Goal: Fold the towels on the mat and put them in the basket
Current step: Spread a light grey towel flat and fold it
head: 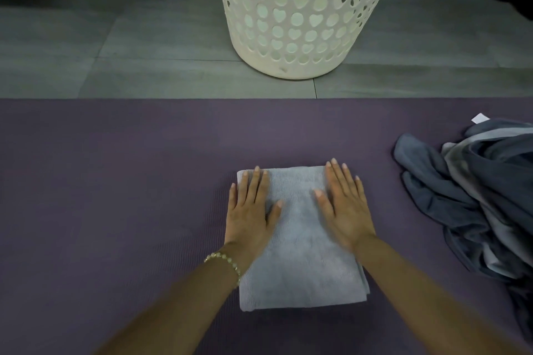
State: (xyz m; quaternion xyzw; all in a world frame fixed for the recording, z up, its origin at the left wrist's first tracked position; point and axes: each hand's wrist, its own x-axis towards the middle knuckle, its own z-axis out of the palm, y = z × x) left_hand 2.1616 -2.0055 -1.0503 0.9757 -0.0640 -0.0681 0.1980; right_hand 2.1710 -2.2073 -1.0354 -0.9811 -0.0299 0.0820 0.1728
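A light grey towel point(300, 253) lies folded into a rectangle on the purple mat point(115, 181), in the middle of the view. My left hand point(251, 210) rests flat on its far left part, fingers straight. My right hand point(344, 204) lies flat on its far right part, fingers straight and spread. A heap of unfolded dark blue and grey towels point(478, 199) sits on the mat at the right. The white basket point(300, 14), pierced with heart-shaped holes, stands on the floor beyond the mat's far edge.
Grey floor tiles point(115, 46) run past the mat's far edge around the basket. A white label point(480, 118) sticks out at the top of the towel heap. A bead bracelet point(227, 261) circles my left wrist.
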